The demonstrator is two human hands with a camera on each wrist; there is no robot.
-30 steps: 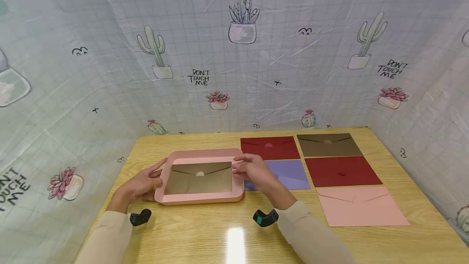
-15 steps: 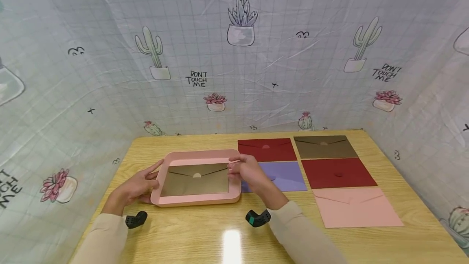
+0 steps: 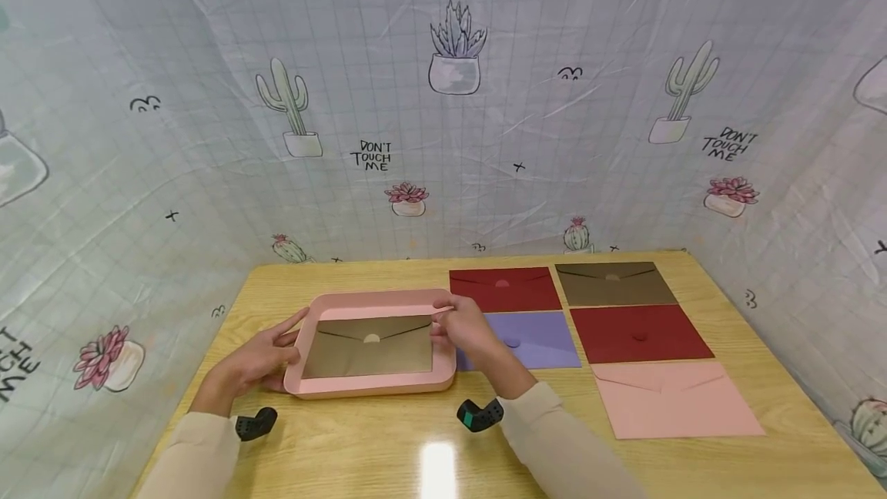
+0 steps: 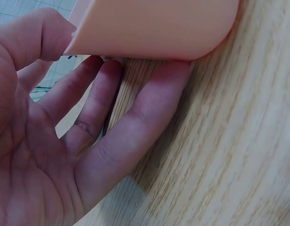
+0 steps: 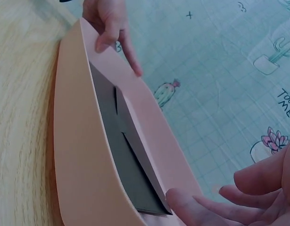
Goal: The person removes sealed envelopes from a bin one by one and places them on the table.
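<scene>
A pink tray (image 3: pixel 370 386) with raised walls and rounded corners sits on the wooden table, and a gold envelope (image 3: pixel 374 360) lies flap-side up inside it. At the tray's left end, my left hand (image 3: pixel 252 360) grips the wall, thumb at the rim and other fingers against the lower outside, as the left wrist view shows. My right hand (image 3: pixel 471 337) reaches over the tray's right end with loosely bent, spread fingers. In the right wrist view, one fingertip (image 5: pixel 175 200) is right at the envelope's corner, and nothing is pinched between the fingers.
Right of the tray lie a dark red envelope (image 3: pixel 502 289) and a purple one (image 3: pixel 540 345), partly behind my right hand. Further right are a brown envelope (image 3: pixel 610 287), another red envelope (image 3: pixel 637 329) and a pink envelope (image 3: pixel 675 403). A cactus-print curtain (image 3: pixel 513 114) encloses the table.
The whole scene shifts slightly in the head view. Both hands stay at the tray's ends, and the gold envelope keeps its place inside the tray.
</scene>
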